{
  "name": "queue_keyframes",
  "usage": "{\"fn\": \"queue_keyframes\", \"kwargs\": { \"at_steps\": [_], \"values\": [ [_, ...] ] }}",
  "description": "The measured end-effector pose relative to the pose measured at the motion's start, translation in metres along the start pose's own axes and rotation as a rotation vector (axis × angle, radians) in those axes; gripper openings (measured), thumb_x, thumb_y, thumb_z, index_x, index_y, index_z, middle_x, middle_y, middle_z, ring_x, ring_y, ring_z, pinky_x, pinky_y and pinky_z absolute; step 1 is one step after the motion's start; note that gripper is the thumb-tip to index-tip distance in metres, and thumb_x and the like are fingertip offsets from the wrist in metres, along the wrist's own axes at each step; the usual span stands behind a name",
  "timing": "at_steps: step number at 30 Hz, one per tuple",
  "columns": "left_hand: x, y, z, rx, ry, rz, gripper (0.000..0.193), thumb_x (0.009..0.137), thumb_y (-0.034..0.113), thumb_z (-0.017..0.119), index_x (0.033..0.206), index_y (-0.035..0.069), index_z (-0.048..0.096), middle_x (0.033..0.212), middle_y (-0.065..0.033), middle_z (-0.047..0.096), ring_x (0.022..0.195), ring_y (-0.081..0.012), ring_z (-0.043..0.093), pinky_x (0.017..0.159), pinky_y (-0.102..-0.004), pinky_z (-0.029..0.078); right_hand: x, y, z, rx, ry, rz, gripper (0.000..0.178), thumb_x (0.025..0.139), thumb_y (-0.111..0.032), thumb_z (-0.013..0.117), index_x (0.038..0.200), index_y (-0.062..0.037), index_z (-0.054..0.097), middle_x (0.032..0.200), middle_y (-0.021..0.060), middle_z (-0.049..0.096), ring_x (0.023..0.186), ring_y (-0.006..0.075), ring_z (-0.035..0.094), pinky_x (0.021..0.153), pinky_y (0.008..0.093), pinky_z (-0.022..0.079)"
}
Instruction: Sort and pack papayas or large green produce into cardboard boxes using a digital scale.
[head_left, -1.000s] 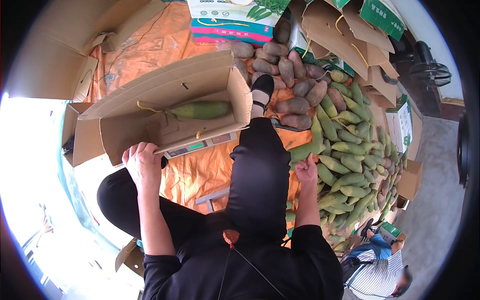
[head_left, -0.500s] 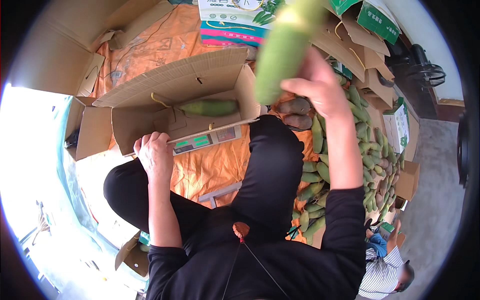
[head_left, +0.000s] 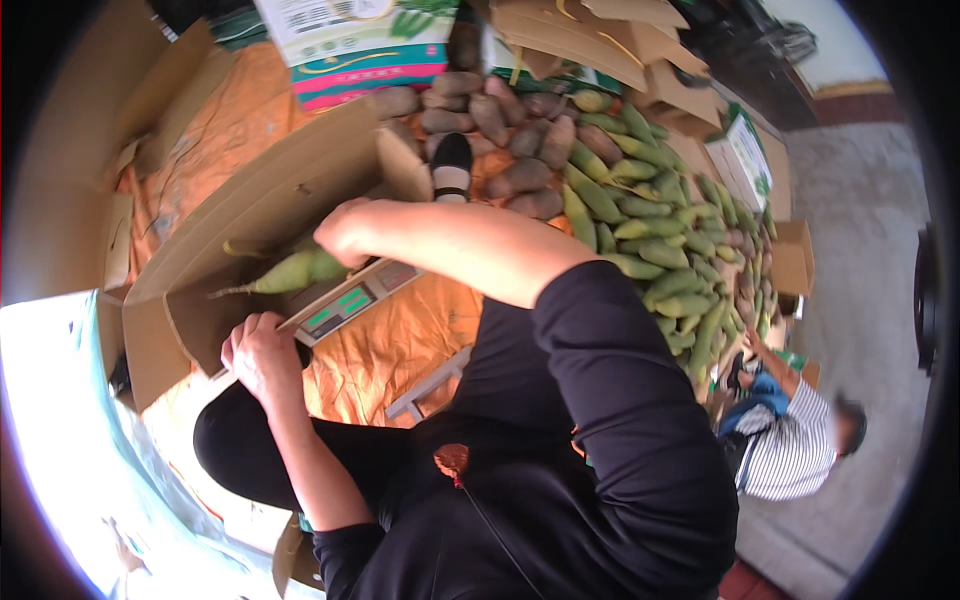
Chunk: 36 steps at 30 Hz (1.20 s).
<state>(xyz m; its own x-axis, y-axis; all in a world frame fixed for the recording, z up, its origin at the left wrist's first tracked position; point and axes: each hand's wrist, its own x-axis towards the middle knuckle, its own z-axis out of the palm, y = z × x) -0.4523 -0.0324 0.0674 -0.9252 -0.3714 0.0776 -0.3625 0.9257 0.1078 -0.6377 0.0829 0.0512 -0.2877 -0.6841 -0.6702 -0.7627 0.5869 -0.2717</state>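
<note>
An open cardboard box (head_left: 250, 195) lies before my knees. My right hand (head_left: 345, 235) reaches across into it, closed round the thick end of a green radish (head_left: 298, 270), whose thin root tail points left. The hand's underside and the box's right part are partly hidden by my forearm. My left hand (head_left: 262, 352) grips the near wall of the box at its left corner, fingers bent over the edge. Just outside that near wall is a scale (head_left: 340, 310) with green lit digits.
Green radishes (head_left: 650, 225) lie heaped to my right, with reddish-brown roots (head_left: 520, 180) beyond the box. Printed cartons (head_left: 365, 60) stand at the back. An orange sheet (head_left: 350, 370) covers the floor. A person in a striped shirt (head_left: 790, 445) sits at the lower right.
My right hand has brought the raised green radish left and down into the box. My left hand still grips the box wall. The view has swung to the right.
</note>
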Motion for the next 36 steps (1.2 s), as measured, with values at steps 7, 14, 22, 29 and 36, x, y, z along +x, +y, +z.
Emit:
{"fn": "queue_keyframes", "kwargs": {
  "at_steps": [7,14,22,29,36],
  "values": [
    [0.004,0.009,-0.002,0.036,-0.088,-0.010,0.005,0.072,0.016,0.069,0.075,0.012,0.067,0.080,-0.0023,0.063,0.087,-0.0245,0.059,0.088,-0.0386,0.039,-0.022,0.009,-0.014,0.170,0.304,-0.092,0.034,0.076,-0.009,0.065,0.110,-0.0053,0.066,0.107,0.0127,0.068,0.104,0.0279,0.064,0.086,0.0384,0.052],
    [-0.002,0.002,-0.004,0.046,-0.069,-0.004,0.007,0.074,0.013,0.068,0.079,0.010,0.066,0.082,-0.0035,0.064,0.087,-0.0243,0.059,0.087,-0.0385,0.040,-0.152,0.076,-0.035,0.669,0.785,-0.253,0.044,0.084,-0.019,0.068,0.125,-0.0063,0.056,0.105,0.0093,0.068,0.090,0.0197,0.066,0.076,0.0304,0.052],
    [0.000,0.000,0.000,0.049,-0.068,0.017,0.011,0.072,0.015,0.071,0.079,0.009,0.065,0.082,-0.0038,0.064,0.085,-0.0258,0.060,0.083,-0.0401,0.041,-0.204,0.224,0.207,0.643,0.852,0.608,0.026,0.079,-0.016,0.066,0.101,-0.0045,0.062,0.092,0.0147,0.065,0.084,0.0301,0.062,0.076,0.0378,0.049],
    [0.011,0.020,0.018,-0.031,-0.085,0.058,0.011,0.071,0.015,0.072,0.076,0.009,0.065,0.081,-0.0040,0.064,0.084,-0.0261,0.060,0.081,-0.0394,0.042,-0.205,0.255,0.479,0.480,0.308,0.888,0.034,0.083,-0.030,0.067,0.094,0.0019,0.062,0.092,0.0152,0.064,0.086,0.0313,0.065,0.071,0.0412,0.053],
    [0.001,0.006,-0.010,0.060,-0.084,-0.011,0.012,0.071,0.014,0.073,0.079,0.008,0.067,0.080,-0.0048,0.064,0.086,-0.0258,0.060,0.084,-0.0389,0.042,-0.156,0.162,0.410,2.209,0.746,1.557,0.052,0.086,-0.046,0.065,0.105,0.0013,0.054,0.078,0.0157,0.054,0.073,0.0301,0.061,0.066,0.0471,0.054]
  ]
}}
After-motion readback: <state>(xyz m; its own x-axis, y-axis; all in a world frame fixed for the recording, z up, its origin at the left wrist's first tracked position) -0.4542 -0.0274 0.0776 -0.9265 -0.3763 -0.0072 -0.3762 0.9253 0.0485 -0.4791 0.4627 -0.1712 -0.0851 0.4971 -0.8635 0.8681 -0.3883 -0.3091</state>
